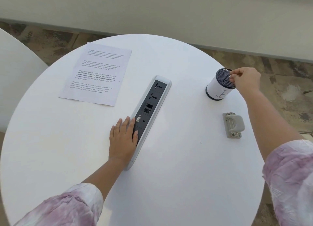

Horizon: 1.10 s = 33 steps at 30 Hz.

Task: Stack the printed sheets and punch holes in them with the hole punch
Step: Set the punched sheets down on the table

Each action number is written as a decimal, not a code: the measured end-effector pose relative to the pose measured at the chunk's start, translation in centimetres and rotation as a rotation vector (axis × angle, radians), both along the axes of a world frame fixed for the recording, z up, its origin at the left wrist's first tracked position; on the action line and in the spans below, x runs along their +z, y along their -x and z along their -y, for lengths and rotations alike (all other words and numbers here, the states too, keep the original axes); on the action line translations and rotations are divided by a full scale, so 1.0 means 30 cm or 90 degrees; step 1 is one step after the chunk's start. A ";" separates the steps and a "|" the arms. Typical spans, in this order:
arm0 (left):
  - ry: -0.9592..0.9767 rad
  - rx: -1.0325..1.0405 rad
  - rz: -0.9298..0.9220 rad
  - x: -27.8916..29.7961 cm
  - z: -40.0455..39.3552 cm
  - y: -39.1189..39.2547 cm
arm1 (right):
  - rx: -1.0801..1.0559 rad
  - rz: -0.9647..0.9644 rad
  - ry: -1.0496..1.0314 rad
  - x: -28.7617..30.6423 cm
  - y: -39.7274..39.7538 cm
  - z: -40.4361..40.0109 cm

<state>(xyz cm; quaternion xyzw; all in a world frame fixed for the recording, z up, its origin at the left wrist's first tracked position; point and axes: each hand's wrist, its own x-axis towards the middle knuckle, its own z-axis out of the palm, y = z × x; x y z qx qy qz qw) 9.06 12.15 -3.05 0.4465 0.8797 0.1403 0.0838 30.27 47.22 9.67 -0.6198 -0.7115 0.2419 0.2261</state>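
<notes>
Round white counter (169,175), smooth and glossy, is carrying everything. Printed sheets (96,75), thin flat paper, are lying far-left, long axis running away from the person. Grey hole punch (233,125) (blocky, metal ends) is sitting right, nearer the right hand (245,80), which is pinching something small over the mesh pen cup (220,84). Left hand (123,139) is resting flat, released, on the socket strip (149,117).

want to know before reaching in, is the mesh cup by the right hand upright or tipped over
Upright. The mesh cup stands on its dark base on the table, with its open mouth facing up beside the right hand.
</notes>
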 end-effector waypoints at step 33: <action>-0.009 0.006 0.001 0.005 -0.007 -0.002 | 0.127 -0.034 -0.029 -0.059 -0.040 0.239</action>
